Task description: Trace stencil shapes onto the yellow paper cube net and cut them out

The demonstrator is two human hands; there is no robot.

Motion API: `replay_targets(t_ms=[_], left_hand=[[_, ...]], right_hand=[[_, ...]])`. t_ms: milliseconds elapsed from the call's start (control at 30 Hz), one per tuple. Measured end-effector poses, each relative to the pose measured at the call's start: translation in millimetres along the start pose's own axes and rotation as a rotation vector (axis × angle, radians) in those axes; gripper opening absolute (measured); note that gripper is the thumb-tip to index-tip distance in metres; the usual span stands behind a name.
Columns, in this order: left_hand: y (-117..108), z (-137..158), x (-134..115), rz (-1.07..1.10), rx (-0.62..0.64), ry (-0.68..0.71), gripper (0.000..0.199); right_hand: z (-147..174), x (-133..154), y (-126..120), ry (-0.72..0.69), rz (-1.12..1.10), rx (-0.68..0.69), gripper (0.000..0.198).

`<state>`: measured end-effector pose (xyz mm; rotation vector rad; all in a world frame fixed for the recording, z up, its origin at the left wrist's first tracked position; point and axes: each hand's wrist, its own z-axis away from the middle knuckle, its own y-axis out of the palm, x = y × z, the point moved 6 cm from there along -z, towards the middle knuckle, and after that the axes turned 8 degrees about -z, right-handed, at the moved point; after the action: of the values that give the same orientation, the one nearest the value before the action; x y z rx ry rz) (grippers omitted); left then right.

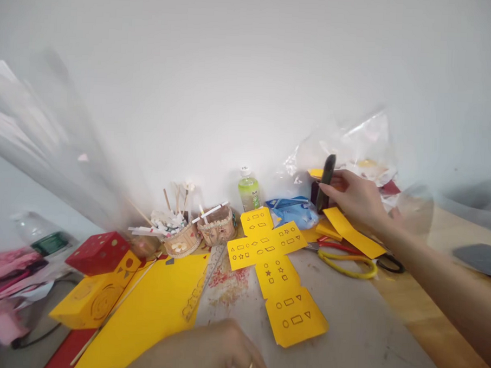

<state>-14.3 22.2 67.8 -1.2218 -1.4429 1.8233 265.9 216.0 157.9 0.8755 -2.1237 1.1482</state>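
Observation:
My right hand (356,197) reaches to the back right, thumb and fingers closed around a dark elongated object (327,179) that stands nearly upright. What kind of object it is, I cannot make out. My left hand (222,348) is blurred at the bottom edge, its fingers mostly cut off by the frame. In front of it lies a yellow cross-shaped paper cutout (263,244) with drawn circles, stars, triangles and rectangles. Scissors with yellow handles (348,264) rest below my right wrist, beside yellow paper strips (353,232).
Left are a yellow sheet (163,300), a clear stencil ruler (202,282), a thin stick (113,311), a yellow paper box (92,299) and a red one (98,252). Behind stand decorated holders (217,226), a green bottle (249,190), a blue packet (295,212) and clear plastic (361,137).

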Motion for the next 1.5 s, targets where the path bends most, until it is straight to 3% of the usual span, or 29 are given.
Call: replay_targets(t_ms=[133, 267, 367, 500, 633, 733, 800, 967, 1133, 1233, 1367, 1500], left_hand=[[-9.0, -26.9, -9.4, -0.022, -0.102, -0.061, 0.022], [-9.2, -29.7, -12.7, -0.519, -0.422, -0.051, 0.027], [-2.2, -27.6, -13.7, -0.702, -0.529, -0.004, 0.026], [3.6, -31.1, -19.2, -0.716, -0.536, 0.054, 0.024], [14.2, -38.5, -26.9, -0.745, -0.484, 0.117, 0.025], [24.7, -42.1, -28.4, -0.775, -0.445, 0.153, 0.024], [29.4, -42.4, -28.3, -0.782, -0.440, 0.170, 0.022], [31.5, -37.8, -29.2, -0.797, -0.503, 0.214, 0.020], [25.5, -31.1, -25.7, -0.719, -0.597, 0.229, 0.025], [7.7, -28.7, -1.7, -0.590, -0.664, 0.053, 0.028], [-28.6, -28.9, 55.3, -0.553, -0.674, -0.387, 0.028], [-50.8, -36.4, 101.4, -0.548, -0.535, -0.709, 0.039]], right_hand=[[31.6, 10.2, -11.0, 0.008, -0.236, 0.021, 0.031], [69.3, 0.6, -14.9, 0.046, -0.313, 0.148, 0.034], [98.2, -12.2, -11.6, 0.093, -0.296, 0.253, 0.032], [123.4, -17.4, -3.3, 0.087, -0.282, 0.376, 0.029], [124.9, -11.3, -3.2, -0.030, -0.152, 0.360, 0.029], [126.5, -7.3, 7.9, -0.115, -0.034, 0.548, 0.028], [127.6, -11.5, 14.0, -0.091, -0.019, 0.633, 0.030], [128.1, -30.2, 24.3, -0.042, -0.068, 0.654, 0.030], [126.7, -52.4, 25.0, 0.194, -0.159, 0.534, 0.037], [124.7, -48.9, 22.9, 0.260, -0.156, 0.459, 0.040], [123.7, -32.9, 27.7, 0.264, -0.225, 0.454, 0.039], [127.2, -23.4, 34.3, 0.268, -0.395, 0.489, 0.034]])
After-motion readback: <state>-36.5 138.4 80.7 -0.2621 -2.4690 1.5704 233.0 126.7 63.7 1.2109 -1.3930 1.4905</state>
